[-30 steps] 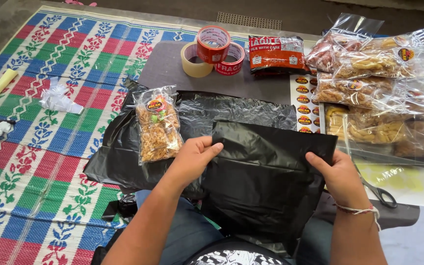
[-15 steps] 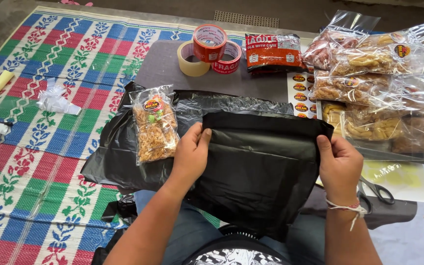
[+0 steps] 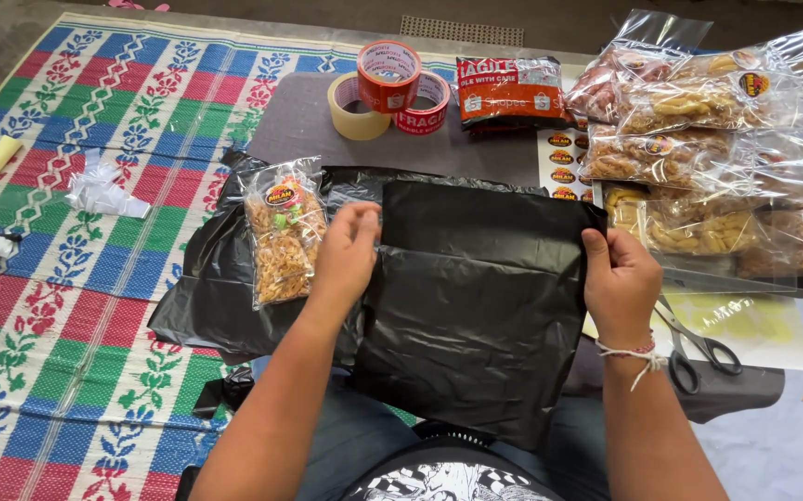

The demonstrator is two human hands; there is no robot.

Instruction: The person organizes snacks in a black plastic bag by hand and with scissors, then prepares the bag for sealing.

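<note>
A thin black plastic bag [image 3: 476,306] is held stretched over the lap, gripped at its upper corners by the left hand [image 3: 346,255] and right hand [image 3: 620,283]. A woven striped floor mat [image 3: 77,186] is spread beneath; a clear snack packet [image 3: 281,241] lies just beside the left hand.

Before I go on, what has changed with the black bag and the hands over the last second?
Both hands have shifted their hold on the black plastic bag: the left hand moved from flat on the bag's face to gripping its upper left edge, the right hand from the lower right corner up to the upper right corner. The bag now hangs stretched wider between them. The snack packet, tape rolls and scissors stayed put.
</note>
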